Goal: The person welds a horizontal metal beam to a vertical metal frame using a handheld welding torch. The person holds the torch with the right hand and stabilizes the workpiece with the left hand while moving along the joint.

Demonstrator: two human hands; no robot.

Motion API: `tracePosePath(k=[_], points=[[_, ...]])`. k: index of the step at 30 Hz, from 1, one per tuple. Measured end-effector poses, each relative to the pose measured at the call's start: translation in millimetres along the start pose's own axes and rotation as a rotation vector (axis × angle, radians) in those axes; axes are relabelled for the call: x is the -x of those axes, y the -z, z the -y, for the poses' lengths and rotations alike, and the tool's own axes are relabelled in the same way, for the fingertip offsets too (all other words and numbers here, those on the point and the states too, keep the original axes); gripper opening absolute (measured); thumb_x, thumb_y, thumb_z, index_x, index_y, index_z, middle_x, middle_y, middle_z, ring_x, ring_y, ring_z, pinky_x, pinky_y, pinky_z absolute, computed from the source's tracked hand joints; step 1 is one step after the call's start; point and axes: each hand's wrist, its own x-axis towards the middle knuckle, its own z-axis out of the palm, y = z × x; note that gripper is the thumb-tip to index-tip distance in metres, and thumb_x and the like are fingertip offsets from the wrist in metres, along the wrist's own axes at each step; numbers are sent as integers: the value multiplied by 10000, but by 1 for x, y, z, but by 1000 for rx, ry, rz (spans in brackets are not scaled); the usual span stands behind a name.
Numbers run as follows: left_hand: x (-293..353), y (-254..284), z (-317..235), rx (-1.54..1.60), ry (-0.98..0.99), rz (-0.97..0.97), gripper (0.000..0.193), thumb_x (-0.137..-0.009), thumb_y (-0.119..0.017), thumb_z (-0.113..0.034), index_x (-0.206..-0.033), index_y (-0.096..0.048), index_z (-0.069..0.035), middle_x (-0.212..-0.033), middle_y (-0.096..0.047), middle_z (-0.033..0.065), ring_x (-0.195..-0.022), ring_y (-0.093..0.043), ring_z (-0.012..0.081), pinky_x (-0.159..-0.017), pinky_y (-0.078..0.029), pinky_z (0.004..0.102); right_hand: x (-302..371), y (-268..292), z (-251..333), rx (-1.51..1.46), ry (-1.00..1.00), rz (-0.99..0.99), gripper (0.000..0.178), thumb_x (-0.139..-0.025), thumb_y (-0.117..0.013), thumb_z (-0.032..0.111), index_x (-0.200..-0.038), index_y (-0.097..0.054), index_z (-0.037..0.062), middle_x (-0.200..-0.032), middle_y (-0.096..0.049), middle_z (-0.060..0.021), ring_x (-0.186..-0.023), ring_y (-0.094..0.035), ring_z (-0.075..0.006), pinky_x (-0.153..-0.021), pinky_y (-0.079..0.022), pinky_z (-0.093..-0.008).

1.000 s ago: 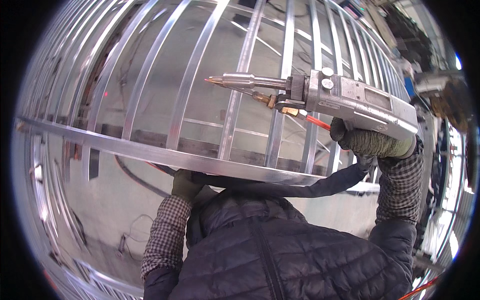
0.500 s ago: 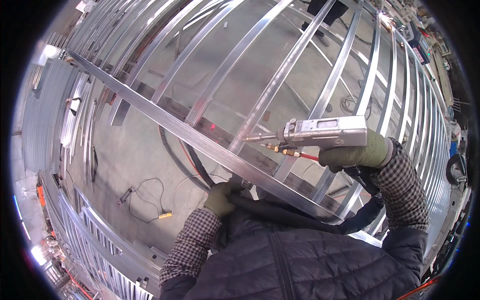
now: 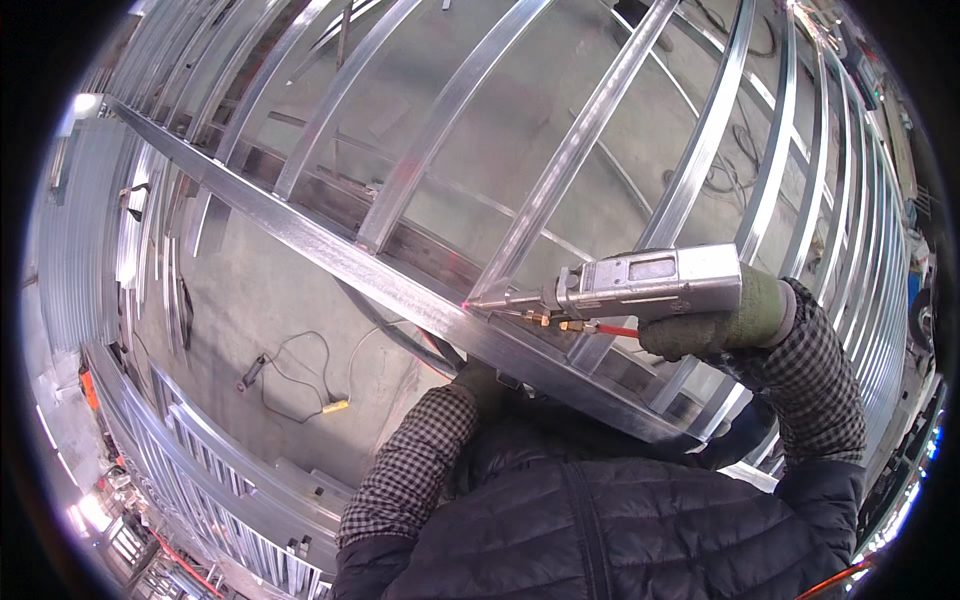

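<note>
Fingers [image 3: 672,338] of the right hand [image 3: 752,315] grasp the torch [image 3: 655,282], right-of-centre; wobble could skid its tip [image 3: 476,303] along the rail [image 3: 330,240]; I can't tell the left hand [image 3: 480,386]'s grip.

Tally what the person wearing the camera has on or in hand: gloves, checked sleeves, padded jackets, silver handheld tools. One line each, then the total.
Gloves, left and right: 2
Checked sleeves, left and right: 2
Dark padded jacket: 1
Silver handheld tool: 1
Total: 6
</note>
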Motion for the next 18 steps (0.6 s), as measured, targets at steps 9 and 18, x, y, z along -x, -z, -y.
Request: tracePosePath(k=[9, 18], points=[[-9, 6, -1, -25, 16, -34, 412, -872, -807, -223, -1265, -781, -103, -1157, -791, 164, -1121, -755, 354, -1021, -591, 504, 2, 2, 7, -86, -158, 18, 572, -990, -867, 250, -1472, -667, 14, -1100, -790, -75, -880, -690, -120, -754, -582, -282], [-28, 29, 19, -108, 121, -241, 425, -881, -801, -253, -1280, -775, -108, -1180, -785, 166, -1141, -748, 355, -1032, -582, 514, -4, 3, -7, 72, 129, 28, 568, -995, -854, 250, -1469, -667, 1, -1217, -792, -130, -971, -734, -173, -834, -614, -311]])
